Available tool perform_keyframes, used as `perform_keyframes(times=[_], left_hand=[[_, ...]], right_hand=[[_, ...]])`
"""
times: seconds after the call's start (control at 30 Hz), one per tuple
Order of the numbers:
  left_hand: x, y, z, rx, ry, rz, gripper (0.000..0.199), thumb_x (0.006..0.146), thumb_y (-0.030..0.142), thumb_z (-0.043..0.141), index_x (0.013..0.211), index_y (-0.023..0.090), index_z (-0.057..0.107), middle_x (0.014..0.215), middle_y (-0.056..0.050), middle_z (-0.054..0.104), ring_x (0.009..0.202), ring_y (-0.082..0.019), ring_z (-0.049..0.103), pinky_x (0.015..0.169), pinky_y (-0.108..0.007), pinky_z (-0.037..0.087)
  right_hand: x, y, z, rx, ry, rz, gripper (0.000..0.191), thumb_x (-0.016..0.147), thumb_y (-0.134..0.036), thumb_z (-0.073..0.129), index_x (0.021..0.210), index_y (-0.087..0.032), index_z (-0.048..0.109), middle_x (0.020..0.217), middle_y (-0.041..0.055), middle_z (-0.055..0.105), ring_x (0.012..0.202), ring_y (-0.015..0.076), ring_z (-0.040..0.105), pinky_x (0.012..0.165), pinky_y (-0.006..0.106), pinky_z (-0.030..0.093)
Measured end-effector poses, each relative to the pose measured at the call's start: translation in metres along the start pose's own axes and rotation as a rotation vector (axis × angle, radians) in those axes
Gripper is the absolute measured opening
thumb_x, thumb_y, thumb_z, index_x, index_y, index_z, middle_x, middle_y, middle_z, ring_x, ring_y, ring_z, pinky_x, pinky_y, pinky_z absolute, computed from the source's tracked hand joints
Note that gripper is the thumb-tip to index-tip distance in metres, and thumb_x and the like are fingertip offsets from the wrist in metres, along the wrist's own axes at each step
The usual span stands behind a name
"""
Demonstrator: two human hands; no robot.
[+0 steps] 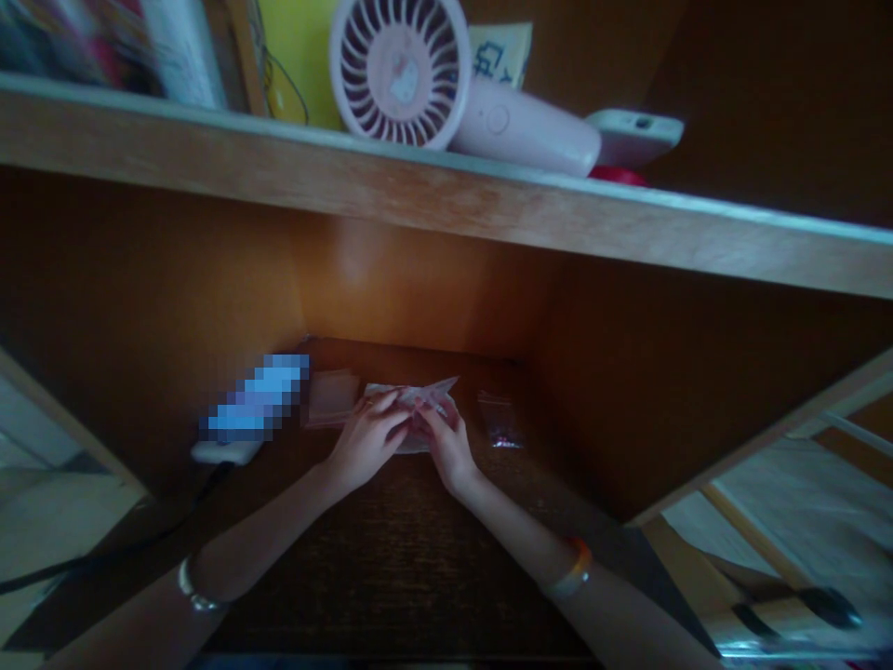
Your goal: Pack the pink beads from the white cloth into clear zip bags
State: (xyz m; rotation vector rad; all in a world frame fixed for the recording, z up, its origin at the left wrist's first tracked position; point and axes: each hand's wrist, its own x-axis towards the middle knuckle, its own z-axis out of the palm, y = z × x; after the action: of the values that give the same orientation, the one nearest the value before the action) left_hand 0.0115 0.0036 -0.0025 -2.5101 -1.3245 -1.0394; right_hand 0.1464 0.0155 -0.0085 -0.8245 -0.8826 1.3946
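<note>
Over the dark wooden desktop (391, 558), my left hand (373, 435) and my right hand (450, 442) meet at a small clear plastic bag (439, 386). Both sets of fingers are pinched on it, and one corner of the bag sticks up to the right. Beneath the hands, part of a whitish sheet or packet (411, 448) shows. Left of my left hand lies a stack of clear bags (331, 398). To the right of my right hand rests another clear bag (502, 423) with small dark, shiny pieces at its lower end.
At the left, a phone with a blurred screen (261, 400) leans near a white block (227, 453) with a black cable (167, 532). A shelf edge (433, 195) crosses above the hands, bearing a pink handheld fan (526, 126) and a white device (634, 130). Wooden panels flank the desktop.
</note>
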Motion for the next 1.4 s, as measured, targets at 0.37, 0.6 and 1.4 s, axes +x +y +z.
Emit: perform_keyframes(times=[0.37,0.6,1.4], left_hand=[[-0.003,-0.005,0.009,0.005,-0.145,-0.045,0.012,0.077,0.012,0.062,0.085,0.019,0.068,0.107,-0.007,0.064,0.095,-0.022,0.061,0.086,-0.043,0.048],[-0.001,-0.001,0.004,0.048,-0.198,-0.119,0.012,0.079,0.018,0.061,0.089,0.020,0.067,0.104,-0.005,0.065,0.095,-0.023,0.060,0.089,-0.044,0.044],[0.001,-0.009,0.011,-0.500,0.243,-0.395,0.021,0.088,0.031,0.043,0.101,0.019,0.053,0.097,-0.007,0.068,0.087,-0.019,0.066,0.077,-0.030,0.051]], right_hand=[[0.017,0.014,-0.023,-0.502,0.035,-0.346,0.045,0.065,-0.034,0.071,0.097,-0.020,0.042,0.087,0.0040,0.062,0.075,0.0164,0.062,0.067,0.030,0.051],[0.021,0.021,-0.026,-0.570,0.053,-0.407,0.046,0.062,-0.032,0.072,0.097,-0.021,0.045,0.082,0.0021,0.062,0.071,0.0173,0.062,0.062,0.030,0.050],[0.005,0.000,-0.014,-0.591,0.002,-0.482,0.021,0.081,-0.035,0.056,0.085,-0.016,0.064,0.083,0.0055,0.064,0.074,0.0160,0.059,0.066,0.027,0.047]])
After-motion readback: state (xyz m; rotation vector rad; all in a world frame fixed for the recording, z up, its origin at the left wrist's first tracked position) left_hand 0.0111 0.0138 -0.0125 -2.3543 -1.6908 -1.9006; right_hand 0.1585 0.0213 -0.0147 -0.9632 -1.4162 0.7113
